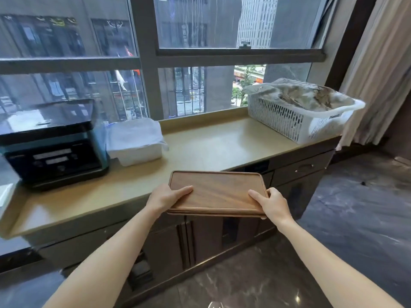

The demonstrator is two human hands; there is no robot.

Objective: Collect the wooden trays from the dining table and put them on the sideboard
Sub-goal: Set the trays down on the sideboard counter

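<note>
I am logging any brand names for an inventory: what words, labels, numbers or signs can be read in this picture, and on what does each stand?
No text can be read.
Black countertop appliance with a glossy lid: pale label strips and a small mark on its front panel, too blurred to read.
Red and yellow street signs outside the window: too small to read.
Stack of brown wooden trays, held in both hands: no text shows.

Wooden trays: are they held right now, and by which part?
Yes. The stacked wooden trays are held by the near corners, left hand and right hand, thumbs on top.
</note>
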